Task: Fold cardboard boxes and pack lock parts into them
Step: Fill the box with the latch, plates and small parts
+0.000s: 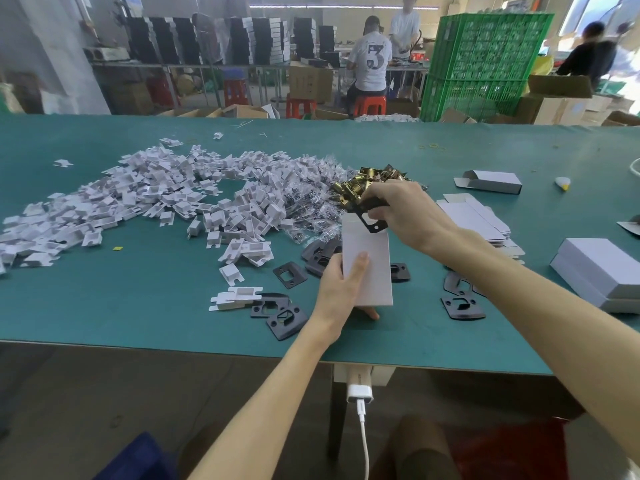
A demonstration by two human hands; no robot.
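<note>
My left hand [341, 287] grips a small white cardboard box [372, 268] upright over the green table [138, 306], thumb on its front face. My right hand [403, 211] pinches a black lock plate [370, 220] at the box's open top, the plate partly inside. Behind my right hand lies a heap of brass latch parts [360, 183]. More black plates [284, 315] lie flat on the table around the box.
A large pile of white cardboard inserts [138, 199] and bagged screws [311, 199] covers the table's left and middle. Flat box blanks [478, 220] sit at right, with a folded box [491, 181] behind and closed white boxes [602, 271] at far right. People work in the background.
</note>
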